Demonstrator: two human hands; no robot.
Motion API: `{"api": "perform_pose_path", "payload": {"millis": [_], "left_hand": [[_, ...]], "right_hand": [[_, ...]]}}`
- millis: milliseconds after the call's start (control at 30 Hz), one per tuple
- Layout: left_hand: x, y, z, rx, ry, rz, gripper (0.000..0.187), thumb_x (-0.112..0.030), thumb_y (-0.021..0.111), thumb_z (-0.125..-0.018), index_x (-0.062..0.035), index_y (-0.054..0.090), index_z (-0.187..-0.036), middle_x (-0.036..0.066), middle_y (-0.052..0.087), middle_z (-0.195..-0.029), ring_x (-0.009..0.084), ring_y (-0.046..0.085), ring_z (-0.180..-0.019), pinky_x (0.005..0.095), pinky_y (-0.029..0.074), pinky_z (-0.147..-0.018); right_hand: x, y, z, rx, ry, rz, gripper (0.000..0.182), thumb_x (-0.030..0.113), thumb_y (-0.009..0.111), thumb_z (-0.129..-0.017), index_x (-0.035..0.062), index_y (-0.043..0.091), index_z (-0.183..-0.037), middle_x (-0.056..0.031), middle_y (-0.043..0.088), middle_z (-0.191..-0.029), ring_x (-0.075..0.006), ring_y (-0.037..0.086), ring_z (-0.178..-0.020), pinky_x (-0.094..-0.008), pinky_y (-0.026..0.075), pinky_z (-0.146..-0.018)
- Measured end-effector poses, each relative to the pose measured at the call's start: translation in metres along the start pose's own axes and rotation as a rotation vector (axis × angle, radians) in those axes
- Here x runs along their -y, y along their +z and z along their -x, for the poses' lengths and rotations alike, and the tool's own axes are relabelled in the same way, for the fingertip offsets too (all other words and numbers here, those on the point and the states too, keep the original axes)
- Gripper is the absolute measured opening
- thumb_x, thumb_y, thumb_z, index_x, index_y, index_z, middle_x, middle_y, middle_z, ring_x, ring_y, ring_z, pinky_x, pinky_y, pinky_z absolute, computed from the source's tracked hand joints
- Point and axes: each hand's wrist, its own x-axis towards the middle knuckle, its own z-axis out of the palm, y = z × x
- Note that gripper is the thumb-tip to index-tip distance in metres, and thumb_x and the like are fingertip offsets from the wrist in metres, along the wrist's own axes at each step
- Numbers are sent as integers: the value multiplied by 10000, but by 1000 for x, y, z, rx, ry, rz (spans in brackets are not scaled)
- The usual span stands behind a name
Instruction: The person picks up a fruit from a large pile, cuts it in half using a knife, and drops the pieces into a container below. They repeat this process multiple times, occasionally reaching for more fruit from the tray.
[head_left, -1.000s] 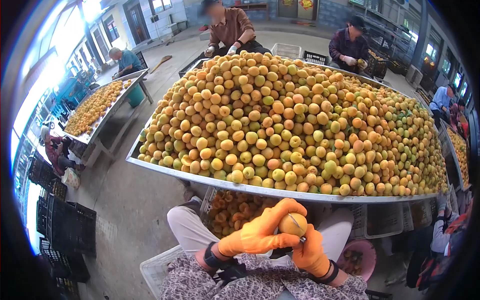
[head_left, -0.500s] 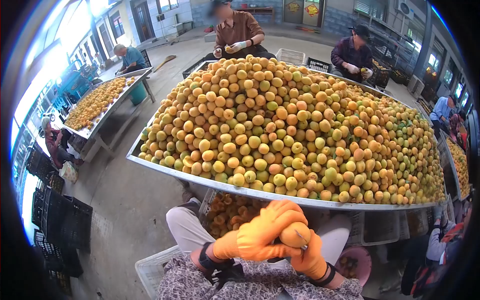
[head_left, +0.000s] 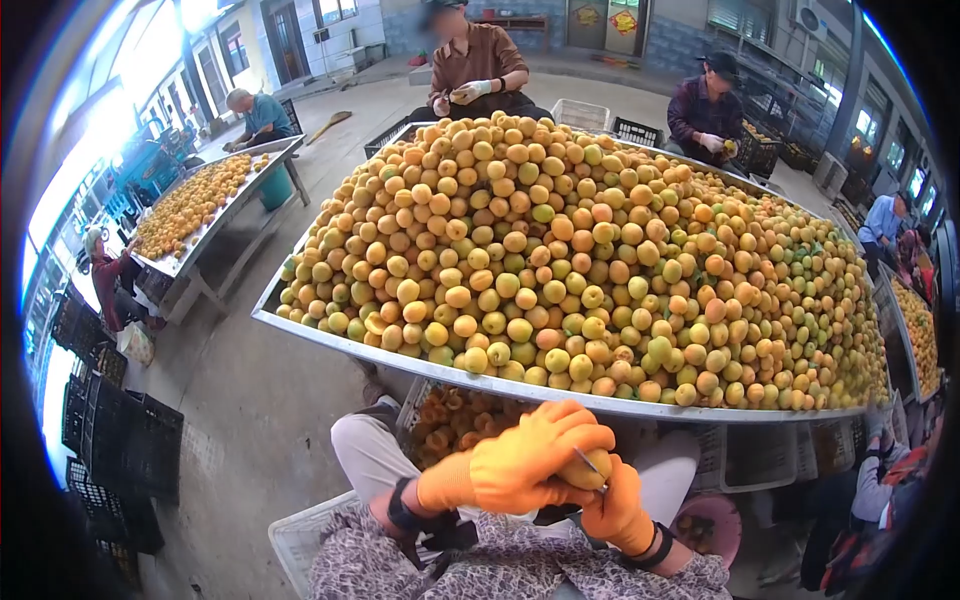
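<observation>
Left hand (head_left: 520,462) fingers closed around apricot (head_left: 588,470); right hand (head_left: 617,510) grips small blade (head_left: 590,465) against it. No legible writing.

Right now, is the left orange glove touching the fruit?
Touching. The head view shows the left hand wrapped over the fruit, fingers curled on its top, no gap between.

Orange gloves (head_left: 530,462), yellow-orange apricot (head_left: 588,470), possibly floral grey-brown sleeves (head_left: 520,568).
</observation>
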Motion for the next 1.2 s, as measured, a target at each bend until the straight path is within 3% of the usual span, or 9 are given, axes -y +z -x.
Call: {"api": "perform_pose_path", "payload": {"millis": [67,133,400,633,800,967,1000,1067,1200], "left_hand": [[9,-6,-7,99,27,79,689,-266,852,-691,-53,515,-1253,114,562,-1113,280,535,-1042,405,437,-885],[0,20,-1,-64,-237,1095,742,-320,854,-714,-21,500,-1294,92,556,-1141,203,529,-1076,351,417,-936],[1,16,2,-257,-53,14,609,-396,805,-735,-56,592,-1193,129,570,-1023,313,572,-930,383,487,-804],[56,32,8,-449,-526,852,475,-178,751,-807,-13,553,-1205,56,583,-973,150,571,-920,276,461,-839],[61,65,14,-278,-488,1509,625,-468,586,-880,-52,472,-1332,112,597,-943,201,583,-846,297,482,-670],[56,81,15,-260,-584,1844,572,-310,592,-882,-36,432,-1359,113,601,-1088,207,601,-920,292,498,-709],[59,86,20,-268,-587,1848,572,-310,592,-882,-36,432,-1359,113,601,-1088,207,601,-920,292,498,-709],[66,95,29,-445,-21,174,586,-184,707,-804,-49,469,-1322,160,628,-1106,314,611,-994,373,499,-805],[53,78,17,-231,-284,385,549,-54,723,-736,-12,507,-1239,169,600,-1121,291,581,-986,349,461,-865]], "right_hand": [[-2,8,-3,-79,-47,-15,297,105,610,-820,-21,570,-1086,-192,647,-896,-390,642,-727,-408,514,-615],[2,10,-5,-68,-83,-136,269,135,616,-856,-24,570,-1068,-191,625,-861,-379,628,-738,-400,496,-605],[-4,4,-3,-138,-45,13,233,168,627,-880,-9,565,-1019,-157,593,-741,-374,588,-603,-398,436,-507],[10,-23,1,-308,363,-199,268,249,654,-921,18,534,-862,-22,507,-582,-97,466,-498,-265,349,-459],[1,-32,-24,-277,470,-532,413,131,823,-768,-28,621,-1091,-15,612,-878,-23,458,-678,-170,347,-536],[-13,-25,-40,5,191,-347,558,119,843,-702,16,623,-1204,-141,634,-1195,-218,618,-1043,-301,505,-842],[-13,-25,-40,37,136,-303,551,125,840,-704,24,627,-1202,-152,627,-1201,-262,628,-1067,-335,504,-894],[-8,-25,-37,48,149,-185,560,157,830,-719,31,614,-1220,-173,607,-1212,-320,633,-1042,-356,515,-877],[-13,-12,-31,30,45,1,581,255,782,-787,40,556,-1276,-189,586,-1194,-367,624,-980,-379,521,-838]]}}
